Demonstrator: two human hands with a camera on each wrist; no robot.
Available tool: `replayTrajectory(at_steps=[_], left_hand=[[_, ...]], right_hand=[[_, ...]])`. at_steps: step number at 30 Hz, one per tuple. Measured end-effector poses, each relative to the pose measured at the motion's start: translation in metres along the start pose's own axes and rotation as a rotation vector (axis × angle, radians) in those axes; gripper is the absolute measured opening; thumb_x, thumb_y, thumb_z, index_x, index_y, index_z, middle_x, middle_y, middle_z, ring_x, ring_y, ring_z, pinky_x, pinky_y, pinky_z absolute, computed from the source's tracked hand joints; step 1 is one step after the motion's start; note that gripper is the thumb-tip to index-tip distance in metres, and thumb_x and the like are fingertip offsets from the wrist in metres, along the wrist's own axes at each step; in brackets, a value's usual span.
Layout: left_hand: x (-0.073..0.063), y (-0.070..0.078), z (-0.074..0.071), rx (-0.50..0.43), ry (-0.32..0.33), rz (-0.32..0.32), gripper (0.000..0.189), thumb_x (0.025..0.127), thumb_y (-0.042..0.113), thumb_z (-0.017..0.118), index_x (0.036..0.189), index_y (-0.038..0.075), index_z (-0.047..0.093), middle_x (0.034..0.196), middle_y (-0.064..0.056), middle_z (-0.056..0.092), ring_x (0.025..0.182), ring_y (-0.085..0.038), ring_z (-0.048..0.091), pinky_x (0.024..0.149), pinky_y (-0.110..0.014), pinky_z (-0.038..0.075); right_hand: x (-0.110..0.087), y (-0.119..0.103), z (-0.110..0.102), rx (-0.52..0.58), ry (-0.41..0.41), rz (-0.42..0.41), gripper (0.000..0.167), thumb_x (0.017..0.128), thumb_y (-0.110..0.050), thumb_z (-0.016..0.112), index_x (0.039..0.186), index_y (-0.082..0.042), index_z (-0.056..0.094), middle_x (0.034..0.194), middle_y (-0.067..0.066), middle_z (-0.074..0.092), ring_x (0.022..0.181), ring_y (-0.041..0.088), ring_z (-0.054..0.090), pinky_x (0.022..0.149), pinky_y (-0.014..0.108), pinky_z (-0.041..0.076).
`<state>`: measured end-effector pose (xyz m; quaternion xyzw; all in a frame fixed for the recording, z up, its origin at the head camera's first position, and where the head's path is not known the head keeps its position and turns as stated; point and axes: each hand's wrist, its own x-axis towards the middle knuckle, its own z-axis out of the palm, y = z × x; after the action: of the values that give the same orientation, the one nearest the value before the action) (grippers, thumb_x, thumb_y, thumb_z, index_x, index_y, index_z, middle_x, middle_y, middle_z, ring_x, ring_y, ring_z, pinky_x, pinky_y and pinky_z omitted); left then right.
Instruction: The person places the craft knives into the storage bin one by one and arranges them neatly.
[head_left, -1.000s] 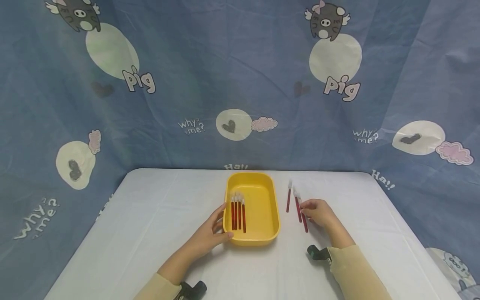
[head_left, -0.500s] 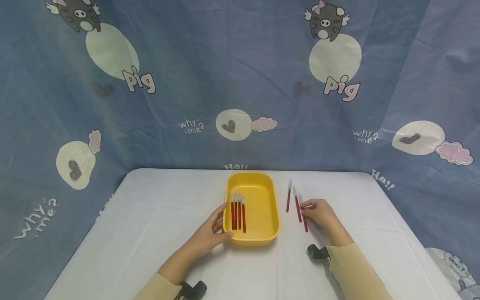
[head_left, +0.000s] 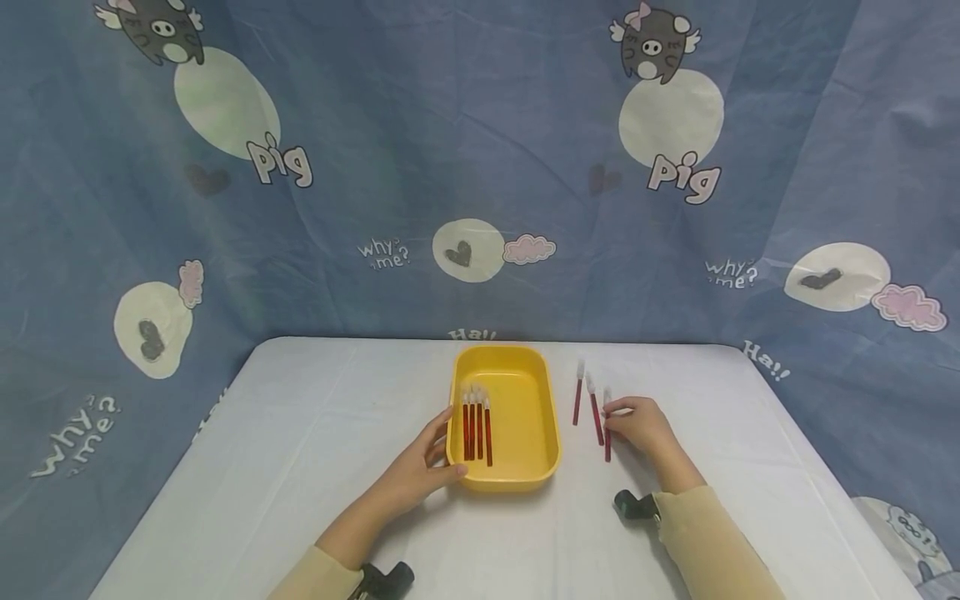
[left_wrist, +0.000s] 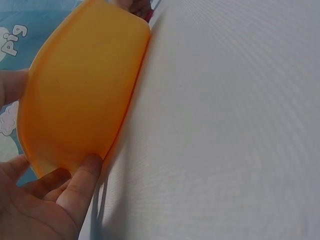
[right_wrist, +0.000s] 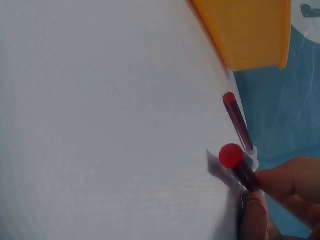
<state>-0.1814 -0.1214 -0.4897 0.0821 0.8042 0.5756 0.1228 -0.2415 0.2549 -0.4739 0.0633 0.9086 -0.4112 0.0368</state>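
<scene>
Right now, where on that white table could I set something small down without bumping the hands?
The white table is bare between its left edge and the left hand, and between the right hand and its right edge. It's crowded between the yellow tray and the right hand: two red pens lie there beside the held pen.

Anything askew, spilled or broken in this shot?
Nothing looks spilled or broken. Slightly askew: the rightmost red stick in the yellow tray sits a bit nearer the person than its three neighbours. Two loose sticks on the white table don't line up evenly either.
</scene>
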Motion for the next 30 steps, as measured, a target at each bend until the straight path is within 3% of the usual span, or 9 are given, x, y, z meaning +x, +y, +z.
replayTrajectory(at_steps=[13,30], left_hand=[[-0.001,0.001,0.000,-0.002,-0.001,-0.009,0.096,0.084,0.031,0.082,0.160,0.031,0.023,0.162,-0.012,0.030,0.141,-0.035,0.041,0.110,-0.054,0.040],[-0.002,0.003,0.000,-0.001,0.004,-0.017,0.096,0.083,0.032,0.083,0.159,0.033,0.024,0.162,-0.011,0.030,0.142,-0.036,0.040,0.109,-0.054,0.041]], right_hand=[[-0.005,-0.004,-0.007,0.215,-0.045,0.078,0.033,0.087,-0.002,0.071,0.117,0.010,0.066,0.092,0.018,0.072,0.070,0.016,0.070,0.067,0.030,0.061],[-0.018,-0.034,-0.011,0.374,-0.074,0.055,0.035,0.091,0.000,0.064,0.125,0.007,0.063,0.106,0.020,0.069,0.082,0.014,0.068,0.077,0.031,0.061]])
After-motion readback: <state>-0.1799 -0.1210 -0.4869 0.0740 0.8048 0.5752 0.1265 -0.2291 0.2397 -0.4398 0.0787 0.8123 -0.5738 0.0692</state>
